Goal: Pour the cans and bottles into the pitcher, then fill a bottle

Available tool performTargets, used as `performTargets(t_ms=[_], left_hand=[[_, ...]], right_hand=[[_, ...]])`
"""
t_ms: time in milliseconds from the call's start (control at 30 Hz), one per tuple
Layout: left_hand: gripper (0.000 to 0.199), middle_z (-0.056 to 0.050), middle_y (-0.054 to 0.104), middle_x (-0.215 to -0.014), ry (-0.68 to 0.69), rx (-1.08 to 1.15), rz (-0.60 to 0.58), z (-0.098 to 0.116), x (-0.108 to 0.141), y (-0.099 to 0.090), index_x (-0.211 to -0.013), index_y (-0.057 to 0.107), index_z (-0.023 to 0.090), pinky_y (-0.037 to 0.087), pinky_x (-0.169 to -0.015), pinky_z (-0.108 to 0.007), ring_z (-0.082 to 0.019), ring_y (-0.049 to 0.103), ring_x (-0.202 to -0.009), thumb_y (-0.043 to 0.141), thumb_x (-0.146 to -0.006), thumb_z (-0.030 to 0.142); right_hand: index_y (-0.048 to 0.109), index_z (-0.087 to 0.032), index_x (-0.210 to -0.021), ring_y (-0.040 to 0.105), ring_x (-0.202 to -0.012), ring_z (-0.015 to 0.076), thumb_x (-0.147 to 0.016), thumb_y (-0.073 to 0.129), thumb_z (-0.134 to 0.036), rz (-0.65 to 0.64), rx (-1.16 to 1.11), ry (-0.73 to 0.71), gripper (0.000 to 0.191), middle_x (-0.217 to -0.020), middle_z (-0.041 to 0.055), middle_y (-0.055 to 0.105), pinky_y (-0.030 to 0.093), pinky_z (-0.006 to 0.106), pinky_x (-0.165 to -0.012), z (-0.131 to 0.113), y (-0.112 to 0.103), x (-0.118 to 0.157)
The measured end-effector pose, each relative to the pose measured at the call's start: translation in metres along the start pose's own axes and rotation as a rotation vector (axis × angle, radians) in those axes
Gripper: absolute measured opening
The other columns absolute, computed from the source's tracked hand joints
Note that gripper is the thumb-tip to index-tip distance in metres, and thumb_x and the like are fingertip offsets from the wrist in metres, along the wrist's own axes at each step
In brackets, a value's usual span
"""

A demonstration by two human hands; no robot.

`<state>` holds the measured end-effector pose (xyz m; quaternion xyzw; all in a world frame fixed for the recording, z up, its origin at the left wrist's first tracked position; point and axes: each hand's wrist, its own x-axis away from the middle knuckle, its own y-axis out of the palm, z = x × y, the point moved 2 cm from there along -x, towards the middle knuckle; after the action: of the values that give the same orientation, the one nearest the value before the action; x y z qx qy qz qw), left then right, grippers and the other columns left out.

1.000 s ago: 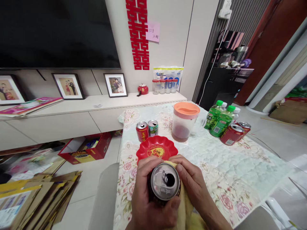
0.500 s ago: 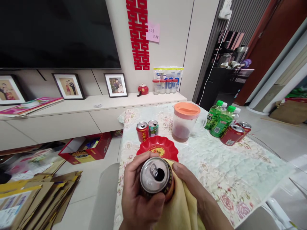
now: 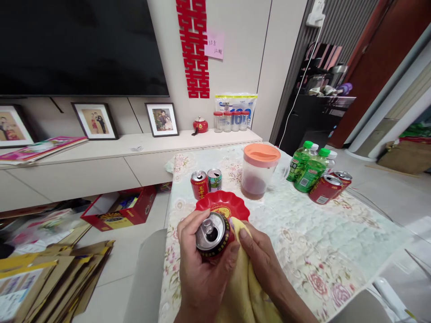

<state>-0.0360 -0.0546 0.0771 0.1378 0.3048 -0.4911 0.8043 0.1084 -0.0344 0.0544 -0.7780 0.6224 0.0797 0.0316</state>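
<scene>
An opened drink can [image 3: 211,235] with a silver top and dark rim is tilted towards the camera. The fingers and thumb of my left hand [image 3: 204,273] wrap round it. A yellow cloth [image 3: 240,287] hangs against the can's right side, gripped in my right hand [image 3: 264,255], whose thumb lies on the fabric. Part of the can's body is hidden by my fingers and the cloth. Just behind my hands lies a red scalloped plate [image 3: 237,202]. Beyond the plate, a red can [image 3: 200,186] and a green can [image 3: 214,180] stand side by side.
A clear pitcher [image 3: 255,179] with an orange lid stands on the flowered tablecloth [image 3: 303,251]. To the right are green-capped bottles [image 3: 307,175] and two red cans [image 3: 325,189]. Framed photos line the white cabinet [image 3: 101,157]; a red box [image 3: 134,213] and flattened cardboard lie at the left.
The held can has turned and tipped, showing more of its right side. My left hand has shifted slightly, and my right hand with the cloth has moved a little.
</scene>
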Motion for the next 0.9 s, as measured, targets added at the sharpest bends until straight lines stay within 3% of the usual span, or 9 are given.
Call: performTargets(t_ms=[167, 367, 433, 567, 700, 800, 900], left_hand=[[0.053, -0.008, 0.058, -0.131, 0.034, 0.009, -0.150, 0.008, 0.001, 0.001, -0.137, 0.055, 0.029, 0.053, -0.106, -0.041, -0.026, 0.059, -0.123, 0.075, -0.089, 0.037], [0.051, -0.008, 0.058, -0.127, 0.062, 0.084, -0.251, 0.018, 0.005, 0.011, -0.136, 0.054, 0.030, 0.057, -0.098, -0.040, -0.026, 0.061, -0.118, 0.072, -0.090, 0.042], [0.053, -0.008, 0.058, -0.127, 0.097, 0.103, -0.269, 0.019, 0.006, 0.012, -0.137, 0.053, 0.030, 0.057, -0.097, -0.041, -0.026, 0.062, -0.116, 0.073, -0.089, 0.041], [0.062, -0.009, 0.060, -0.124, 0.166, 0.125, -0.306, 0.017, 0.005, 0.010, -0.140, 0.051, 0.028, 0.056, -0.099, -0.044, -0.028, 0.062, -0.114, 0.078, -0.084, 0.037], [0.068, -0.009, 0.061, -0.120, 0.210, 0.158, -0.340, 0.022, 0.004, 0.009, -0.139, 0.052, 0.028, 0.059, -0.093, -0.042, -0.028, 0.065, -0.109, 0.081, -0.078, 0.032], [0.069, -0.009, 0.063, -0.119, 0.158, 0.200, -0.318, 0.029, 0.005, 0.007, -0.140, 0.053, 0.030, 0.061, -0.089, -0.040, -0.028, 0.066, -0.107, 0.081, -0.077, 0.031], [0.068, -0.009, 0.065, -0.119, 0.082, 0.191, -0.262, 0.031, 0.007, 0.001, -0.138, 0.056, 0.031, 0.063, -0.088, -0.042, -0.029, 0.068, -0.108, 0.083, -0.076, 0.033]], right_hand=[[0.072, -0.029, -0.130, 0.061, -0.122, 0.0192, -0.109, 0.049, -0.044, 0.085, 0.145, -0.212, 0.035, -0.131, 0.0034, 0.064, 0.046, 0.028, -0.106, -0.016, -0.003, 0.011], [0.071, -0.032, -0.133, 0.058, -0.127, 0.0199, -0.109, 0.049, -0.043, 0.183, 0.200, -0.361, 0.035, -0.137, 0.0039, 0.063, 0.047, 0.028, -0.108, -0.032, -0.009, 0.022], [0.074, -0.028, -0.129, 0.061, -0.124, 0.0209, -0.108, 0.051, -0.045, 0.187, 0.137, -0.315, 0.035, -0.134, 0.0054, 0.065, 0.049, 0.029, -0.107, -0.033, -0.011, 0.020], [0.077, -0.020, -0.116, 0.065, -0.110, 0.0241, -0.104, 0.055, -0.055, 0.086, -0.077, -0.071, 0.043, -0.121, 0.0093, 0.069, 0.052, 0.034, -0.100, -0.028, -0.014, 0.012], [0.075, -0.014, -0.099, 0.062, -0.093, 0.0226, -0.097, 0.062, -0.064, 0.002, -0.178, 0.136, 0.052, -0.095, 0.0084, 0.070, 0.052, 0.031, -0.083, -0.017, -0.016, 0.003], [0.069, -0.015, -0.083, 0.056, -0.080, 0.0178, -0.090, 0.070, -0.067, -0.039, -0.228, 0.243, 0.053, -0.080, 0.0041, 0.063, 0.047, 0.026, -0.070, -0.007, -0.015, -0.003], [0.067, -0.015, -0.078, 0.053, -0.076, 0.0151, -0.085, 0.074, -0.068, -0.098, -0.271, 0.295, 0.054, -0.079, 0.0023, 0.062, 0.045, 0.024, -0.067, -0.002, -0.010, -0.006]])
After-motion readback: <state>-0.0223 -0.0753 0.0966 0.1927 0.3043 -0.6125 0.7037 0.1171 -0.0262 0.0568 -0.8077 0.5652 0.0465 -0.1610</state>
